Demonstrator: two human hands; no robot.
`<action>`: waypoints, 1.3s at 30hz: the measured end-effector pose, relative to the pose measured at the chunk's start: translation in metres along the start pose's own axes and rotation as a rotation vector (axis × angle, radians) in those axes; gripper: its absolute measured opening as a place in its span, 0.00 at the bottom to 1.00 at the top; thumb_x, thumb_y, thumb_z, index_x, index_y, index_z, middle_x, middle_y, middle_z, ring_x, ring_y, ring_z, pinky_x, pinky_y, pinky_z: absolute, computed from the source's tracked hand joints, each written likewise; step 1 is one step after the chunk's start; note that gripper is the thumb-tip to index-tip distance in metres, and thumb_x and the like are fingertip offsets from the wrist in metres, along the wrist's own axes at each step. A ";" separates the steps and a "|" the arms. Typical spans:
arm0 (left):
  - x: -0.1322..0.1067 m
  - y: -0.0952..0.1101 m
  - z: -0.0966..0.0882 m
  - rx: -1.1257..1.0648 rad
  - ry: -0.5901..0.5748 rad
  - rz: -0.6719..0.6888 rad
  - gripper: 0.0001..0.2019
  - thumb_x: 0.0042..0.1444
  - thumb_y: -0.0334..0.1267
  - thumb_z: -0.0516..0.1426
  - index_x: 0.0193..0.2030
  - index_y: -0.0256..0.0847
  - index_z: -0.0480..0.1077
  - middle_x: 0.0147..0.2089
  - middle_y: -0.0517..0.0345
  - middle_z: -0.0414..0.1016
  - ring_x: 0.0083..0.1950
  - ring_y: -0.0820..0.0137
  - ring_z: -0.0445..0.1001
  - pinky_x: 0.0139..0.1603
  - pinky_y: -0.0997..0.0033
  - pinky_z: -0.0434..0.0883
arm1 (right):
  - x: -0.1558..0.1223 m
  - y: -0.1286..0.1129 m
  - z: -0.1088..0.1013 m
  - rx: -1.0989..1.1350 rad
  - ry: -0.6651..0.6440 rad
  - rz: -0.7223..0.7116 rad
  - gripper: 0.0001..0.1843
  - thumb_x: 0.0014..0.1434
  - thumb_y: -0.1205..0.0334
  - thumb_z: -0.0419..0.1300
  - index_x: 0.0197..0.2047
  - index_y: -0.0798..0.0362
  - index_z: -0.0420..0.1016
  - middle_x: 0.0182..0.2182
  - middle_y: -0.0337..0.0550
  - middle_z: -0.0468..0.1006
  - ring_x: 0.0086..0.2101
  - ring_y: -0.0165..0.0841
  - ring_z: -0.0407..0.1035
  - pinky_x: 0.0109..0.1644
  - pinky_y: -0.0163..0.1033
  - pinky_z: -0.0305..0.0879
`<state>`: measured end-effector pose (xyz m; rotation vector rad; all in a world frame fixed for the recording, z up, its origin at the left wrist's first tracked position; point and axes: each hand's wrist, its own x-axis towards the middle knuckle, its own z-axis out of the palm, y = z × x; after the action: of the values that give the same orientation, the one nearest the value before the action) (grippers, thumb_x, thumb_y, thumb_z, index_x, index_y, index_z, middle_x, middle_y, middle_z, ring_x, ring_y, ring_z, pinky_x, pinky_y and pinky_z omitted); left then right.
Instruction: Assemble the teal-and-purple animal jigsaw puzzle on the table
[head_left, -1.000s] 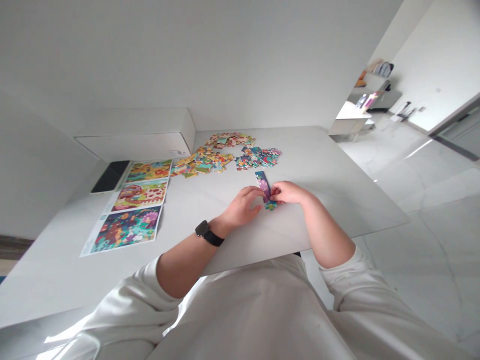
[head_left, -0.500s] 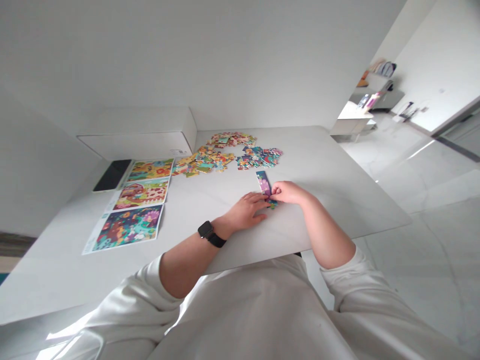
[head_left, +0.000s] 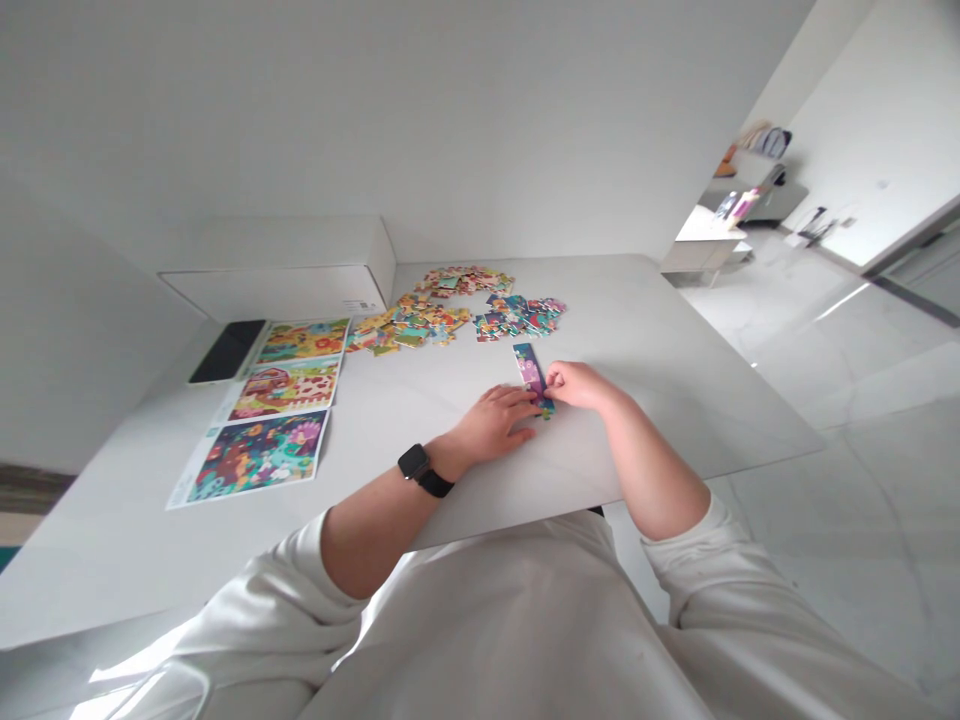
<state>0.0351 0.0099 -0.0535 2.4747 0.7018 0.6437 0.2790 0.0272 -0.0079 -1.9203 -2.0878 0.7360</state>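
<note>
A short strip of joined puzzle pieces (head_left: 529,369), blue and purple, lies on the white table (head_left: 660,370) in front of me. My left hand (head_left: 499,417), with a black watch on its wrist, rests flat beside the strip's near end, fingers stretched toward it. My right hand (head_left: 576,384) is curled, its fingertips pinching a small piece at the strip's near end (head_left: 547,407). Both hands touch the strip.
Piles of loose coloured puzzle pieces (head_left: 457,308) lie farther back. A sheet with three reference pictures (head_left: 274,405) lies at the left, with a dark phone (head_left: 227,350) and a white box (head_left: 289,265) behind it. The table's right edge drops to a tiled floor.
My left hand has flattened and slid closer to the strip's near end. The right hand keeps its pinch. The view has shifted slightly.
</note>
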 end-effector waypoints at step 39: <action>0.009 -0.005 -0.041 -0.494 0.593 -0.432 0.15 0.66 0.52 0.61 0.40 0.41 0.75 0.34 0.54 0.84 0.28 0.71 0.75 0.32 0.71 0.73 | 0.023 0.017 -0.019 0.069 0.298 -0.074 0.18 0.66 0.67 0.65 0.57 0.45 0.85 0.44 0.41 0.88 0.40 0.36 0.80 0.50 0.39 0.72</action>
<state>0.0174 0.0319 -0.0216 1.6082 1.0937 1.2157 0.2999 0.0541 -0.0035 -1.7811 -1.9140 0.4660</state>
